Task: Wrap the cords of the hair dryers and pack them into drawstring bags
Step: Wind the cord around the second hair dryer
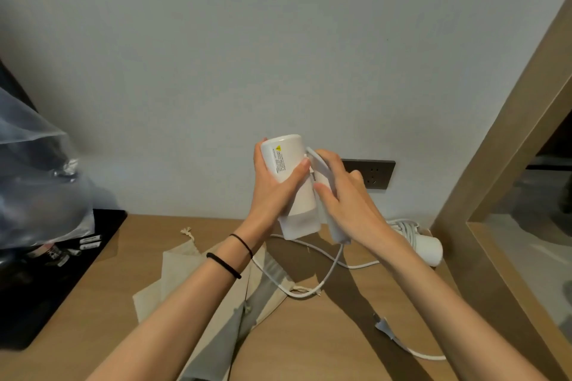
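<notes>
I hold a white hair dryer [301, 195] upright above the wooden desk, barrel end up. My left hand [275, 185] grips the barrel from the left. My right hand [343, 195] closes on the folded handle beside the barrel. Its white cord [328, 275] hangs from the handle, loops over the desk and runs right; the plug [383, 325] lies near the front right. Beige drawstring bags [185, 275] lie flat on the desk under my left forearm. A second white hair dryer [428, 249] with its cord coiled lies at the back right.
A black tray [62, 281] with sachets stands at the left under a crinkled clear plastic bag [34, 176]. A dark wall socket [376, 173] sits behind my right hand. A wooden frame [483, 189] with a glass panel borders the desk on the right.
</notes>
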Demonstrator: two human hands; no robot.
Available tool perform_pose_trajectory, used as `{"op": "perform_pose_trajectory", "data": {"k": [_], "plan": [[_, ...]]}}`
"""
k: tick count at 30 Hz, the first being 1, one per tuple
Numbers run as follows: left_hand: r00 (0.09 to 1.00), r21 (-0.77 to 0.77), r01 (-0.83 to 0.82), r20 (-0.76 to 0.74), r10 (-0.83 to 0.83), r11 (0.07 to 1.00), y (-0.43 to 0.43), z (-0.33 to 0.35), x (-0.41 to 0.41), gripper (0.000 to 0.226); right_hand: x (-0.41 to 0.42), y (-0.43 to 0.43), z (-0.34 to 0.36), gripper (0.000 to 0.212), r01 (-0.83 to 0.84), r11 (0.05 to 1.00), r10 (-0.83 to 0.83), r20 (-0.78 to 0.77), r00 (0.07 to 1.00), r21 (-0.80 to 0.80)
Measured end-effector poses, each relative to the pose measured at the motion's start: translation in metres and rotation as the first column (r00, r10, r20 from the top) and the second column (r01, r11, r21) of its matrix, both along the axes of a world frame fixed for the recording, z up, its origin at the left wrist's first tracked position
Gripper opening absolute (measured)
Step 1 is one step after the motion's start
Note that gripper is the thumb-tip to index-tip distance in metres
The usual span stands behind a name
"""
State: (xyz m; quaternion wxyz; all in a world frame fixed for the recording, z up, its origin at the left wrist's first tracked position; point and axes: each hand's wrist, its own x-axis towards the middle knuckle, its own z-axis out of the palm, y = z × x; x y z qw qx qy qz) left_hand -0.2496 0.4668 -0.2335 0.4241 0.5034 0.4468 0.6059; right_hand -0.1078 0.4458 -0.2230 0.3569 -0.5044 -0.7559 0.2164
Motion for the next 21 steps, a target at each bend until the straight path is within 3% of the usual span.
{"op": "perform_pose_trajectory", "data": {"k": [4,7,10,13,18,21], "plan": [[0.997,-0.138,0.074,0.045,-0.068,0.988,0.0,0.015,-0.012,0.06,0.008,0.003,0.006,0.033,-0.003,0.996,-0.001,0.054,0.999,0.087],[0.979,-0.13,0.137,-0.131,-0.154,0.982,0.001,0.026,-0.027,0.05,0.016,0.005,0.012,0.032,-0.041,0.993,0.028,0.119,0.992,0.109],[0.918,-0.17,0.25,-0.271,-0.289,0.953,0.002,0.034,-0.039,0.052,0.022,0.008,0.023,0.03,-0.114,0.985,0.08,0.248,0.965,0.126],[0.852,-0.192,0.316,-0.374,-0.367,0.929,0.0,0.039,-0.042,0.04,0.026,0.01,0.031,0.031,-0.159,0.984,0.128,0.306,0.943,0.077],[0.907,-0.18,0.198,-0.34,-0.25,0.964,-0.004,0.029,-0.031,0.038,0.028,0.017,0.03,0.034,-0.148,0.981,0.095,0.346,0.933,0.128],[0.954,-0.17,0.1,-0.262,-0.143,0.98,-0.005,0.021,-0.026,0.037,0.032,0.019,0.03,0.035,-0.119,0.983,0.074,0.287,0.955,0.142]]}}
